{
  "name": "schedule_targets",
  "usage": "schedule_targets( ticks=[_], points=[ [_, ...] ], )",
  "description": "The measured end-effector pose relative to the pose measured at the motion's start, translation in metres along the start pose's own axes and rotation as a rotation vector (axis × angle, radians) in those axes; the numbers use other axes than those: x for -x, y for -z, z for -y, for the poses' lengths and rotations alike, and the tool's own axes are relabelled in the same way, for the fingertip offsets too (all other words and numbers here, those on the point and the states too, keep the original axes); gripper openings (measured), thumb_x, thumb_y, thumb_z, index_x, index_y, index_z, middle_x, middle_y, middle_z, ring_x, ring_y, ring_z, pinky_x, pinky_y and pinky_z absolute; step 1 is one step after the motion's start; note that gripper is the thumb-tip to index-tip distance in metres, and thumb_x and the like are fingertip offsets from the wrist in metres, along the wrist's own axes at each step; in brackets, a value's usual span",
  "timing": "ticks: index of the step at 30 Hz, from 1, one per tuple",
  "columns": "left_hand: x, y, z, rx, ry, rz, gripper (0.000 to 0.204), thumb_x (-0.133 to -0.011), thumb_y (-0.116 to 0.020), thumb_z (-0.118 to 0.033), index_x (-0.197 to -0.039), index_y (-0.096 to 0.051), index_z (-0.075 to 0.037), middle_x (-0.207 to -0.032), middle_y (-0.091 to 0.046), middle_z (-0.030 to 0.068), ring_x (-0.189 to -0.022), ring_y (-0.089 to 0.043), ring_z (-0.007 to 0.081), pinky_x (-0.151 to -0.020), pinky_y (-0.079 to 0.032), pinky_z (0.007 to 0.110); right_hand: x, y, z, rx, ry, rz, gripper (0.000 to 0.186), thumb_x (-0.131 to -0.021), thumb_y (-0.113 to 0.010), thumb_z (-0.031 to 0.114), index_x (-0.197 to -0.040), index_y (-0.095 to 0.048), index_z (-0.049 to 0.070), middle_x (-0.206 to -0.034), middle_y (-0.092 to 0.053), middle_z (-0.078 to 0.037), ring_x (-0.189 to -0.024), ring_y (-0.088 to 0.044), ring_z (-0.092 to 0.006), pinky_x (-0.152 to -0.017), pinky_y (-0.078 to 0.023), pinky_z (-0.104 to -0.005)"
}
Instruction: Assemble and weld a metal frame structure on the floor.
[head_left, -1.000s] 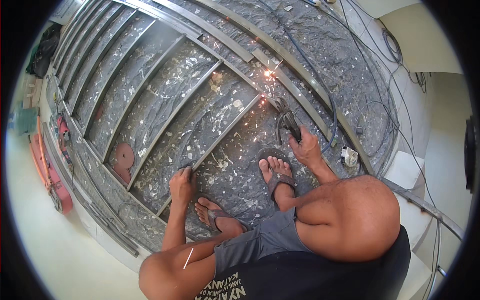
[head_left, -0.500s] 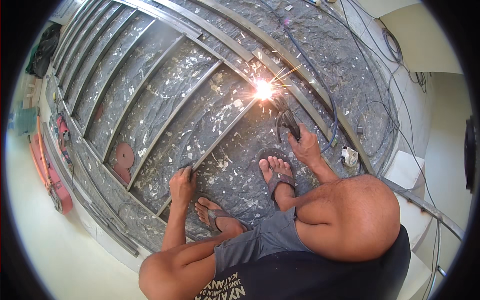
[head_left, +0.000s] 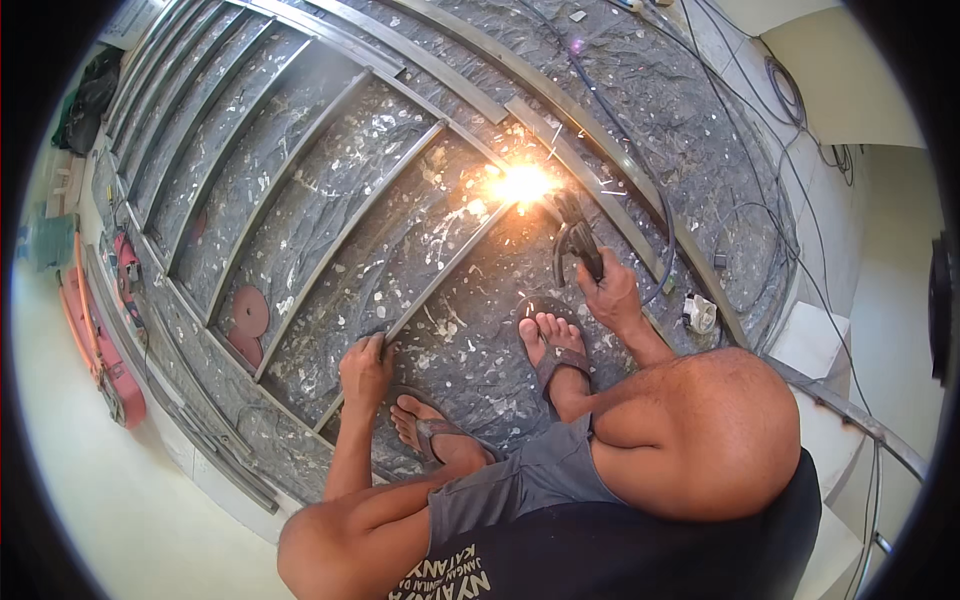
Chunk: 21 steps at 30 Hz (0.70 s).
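Note:
My right hand (head_left: 611, 297) is closed round the handle of a black welding electrode holder (head_left: 577, 243). At the holder's far end a bright welding arc (head_left: 523, 184) glares where a crossbar meets the long side rail of a metal frame (head_left: 408, 95); the electrode and the joint are lost in the glare. Near the crossbar's lower end, my left hand (head_left: 366, 372) grips the metal crossbar (head_left: 450, 262), fingers wrapped over it. The frame lies flat on a paint-spotted grey sheet, its several parallel bars running off to the upper left.
Loose metal bars (head_left: 590, 190) lie right of the frame. Brown grinding discs (head_left: 249, 311) rest between its bars. Cables (head_left: 735, 90) trail across the right side. A red-and-orange tool (head_left: 105, 350) lies at the far left. My sandalled feet (head_left: 556, 350) stand between my hands.
The arc's glow has become wider and more orange, with the long yellow spark streaks gone. The electrode holder has shifted very slightly. My left hand stays in place on the crossbar.

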<state>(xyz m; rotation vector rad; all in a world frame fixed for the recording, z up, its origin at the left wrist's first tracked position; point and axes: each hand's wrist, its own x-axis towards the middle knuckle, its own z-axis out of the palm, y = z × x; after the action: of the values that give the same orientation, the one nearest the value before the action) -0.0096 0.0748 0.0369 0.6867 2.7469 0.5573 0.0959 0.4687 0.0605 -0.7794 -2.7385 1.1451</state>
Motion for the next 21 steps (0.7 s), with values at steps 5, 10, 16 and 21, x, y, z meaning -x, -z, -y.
schedule_targets(
  ticks=[5,10,16,21],
  points=[
    [0.001,-0.001,0.003,-0.015,0.018,0.012,0.024,-0.082,-0.071,-0.02,-0.1,-0.069,-0.003,-0.087,-0.068,0.016,-0.077,-0.066,0.0363,-0.068,-0.053,0.043,-0.008,0.0,0.007,0.019,0.024,-0.009,0.023,-0.087,-0.066,0.019,-0.092,-0.052,0.002,-0.068,-0.062,-0.023,-0.069,-0.063,-0.0455,-0.056,-0.047,-0.0502],
    [0.001,-0.003,0.004,-0.015,0.003,0.001,0.024,-0.083,-0.071,-0.02,-0.101,-0.069,-0.004,-0.088,-0.068,0.0162,-0.077,-0.066,0.0365,-0.068,-0.053,0.043,-0.011,-0.002,0.009,0.048,0.003,0.024,0.024,-0.086,-0.066,0.02,-0.091,-0.052,0.001,-0.068,-0.062,-0.024,-0.07,-0.063,-0.0464,-0.056,-0.047,-0.0507],
    [0.001,-0.004,0.006,0.011,-0.004,-0.013,0.023,-0.083,-0.071,-0.019,-0.1,-0.069,-0.004,-0.087,-0.068,0.0162,-0.077,-0.066,0.0361,-0.068,-0.053,0.043,-0.011,-0.005,0.005,0.041,-0.029,0.049,0.024,-0.086,-0.066,0.02,-0.092,-0.053,0.001,-0.067,-0.061,-0.024,-0.07,-0.063,-0.0465,-0.056,-0.047,-0.0506],
    [0.002,-0.004,0.005,0.01,0.015,0.003,0.024,-0.082,-0.071,-0.018,-0.101,-0.068,-0.004,-0.088,-0.068,0.016,-0.078,-0.066,0.0358,-0.069,-0.053,0.043,-0.011,-0.005,0.005,0.021,-0.031,0.056,0.023,-0.086,-0.066,0.019,-0.092,-0.053,0.001,-0.066,-0.061,-0.024,-0.068,-0.062,-0.0466,-0.055,-0.047,-0.0507]
  ],
)
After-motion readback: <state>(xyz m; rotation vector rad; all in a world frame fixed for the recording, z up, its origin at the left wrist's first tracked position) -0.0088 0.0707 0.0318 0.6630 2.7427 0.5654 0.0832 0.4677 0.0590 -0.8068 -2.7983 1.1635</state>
